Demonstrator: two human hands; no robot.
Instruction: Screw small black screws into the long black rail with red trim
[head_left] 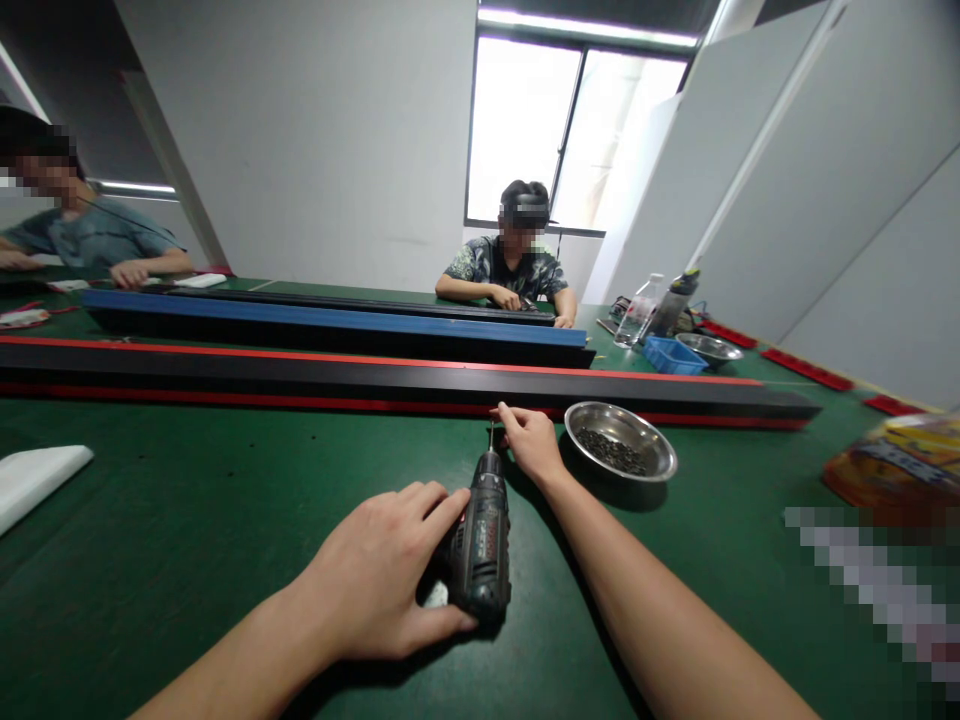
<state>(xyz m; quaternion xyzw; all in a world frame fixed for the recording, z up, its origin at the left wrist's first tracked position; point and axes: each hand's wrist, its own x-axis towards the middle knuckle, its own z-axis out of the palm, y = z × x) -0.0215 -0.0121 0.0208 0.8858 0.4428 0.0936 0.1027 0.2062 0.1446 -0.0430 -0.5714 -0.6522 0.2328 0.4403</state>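
Note:
My left hand (390, 570) is wrapped around a dark cordless drill (484, 555), which points away from me across the green table. Its thin bit reaches close to the near side of a long black bar with red edges (337, 380). At the tip of the bit, my right hand (531, 440) has thumb and finger pinched together; whatever is between them is too small to make out. Just right of that hand stands a shiny metal bowl (660, 455), its bottom covered with small dark pieces that look like screws.
Behind the bar lies a long blue-and-black bar (337, 325). A blue basket (673, 355), a clear bottle (637, 312) and another metal bowl (709, 347) stand at back right. A yellow bag (900, 460) is at right, a white object (41, 480) at left. Two people sit beyond.

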